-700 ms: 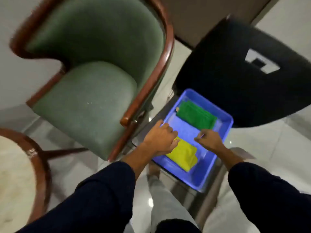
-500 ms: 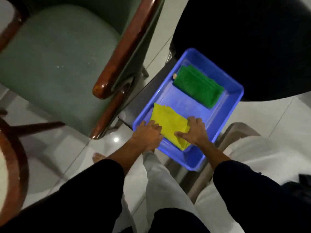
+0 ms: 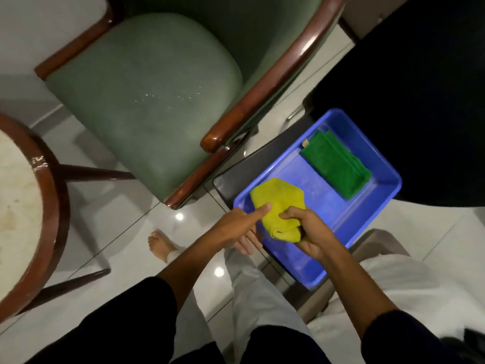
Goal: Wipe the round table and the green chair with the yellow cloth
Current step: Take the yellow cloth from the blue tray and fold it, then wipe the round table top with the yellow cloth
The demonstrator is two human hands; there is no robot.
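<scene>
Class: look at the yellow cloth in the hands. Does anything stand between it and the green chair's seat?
Only the chair's wooden armrest lies between the yellow cloth and the green chair's seat; lifting over it should clear it.

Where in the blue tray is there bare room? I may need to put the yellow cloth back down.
The blue tray floor is bare between the green cloth at the far end and the yellow cloth, and along its near right side. The near left corner is crowded by both hands: left hand, right hand.

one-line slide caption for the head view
Both hands, left and right, lift the folded yellow cloth from the blue plastic tray.
</scene>
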